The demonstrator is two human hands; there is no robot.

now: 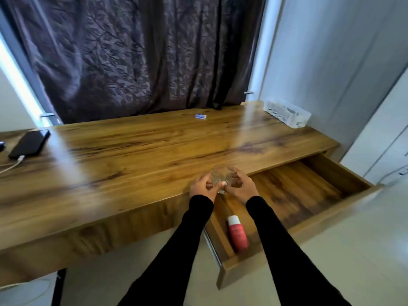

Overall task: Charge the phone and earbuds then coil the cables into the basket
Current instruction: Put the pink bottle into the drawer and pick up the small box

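Gripping a blurred clear object (pixel 220 180), both hands (pixel 223 186) meet over the desk edge (pixel 172 198).

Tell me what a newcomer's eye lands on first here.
Both hands, the left hand and right hand, hold a small clear object over the wooden desk's front edge; what it is stays blurred. Below them an open drawer holds a red bottle. At far left a black phone lies plugged into a white cable.

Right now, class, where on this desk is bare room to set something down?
Free: the wide middle of the desk top between the phone and the white basket. Busy: the front edge where both hands work.
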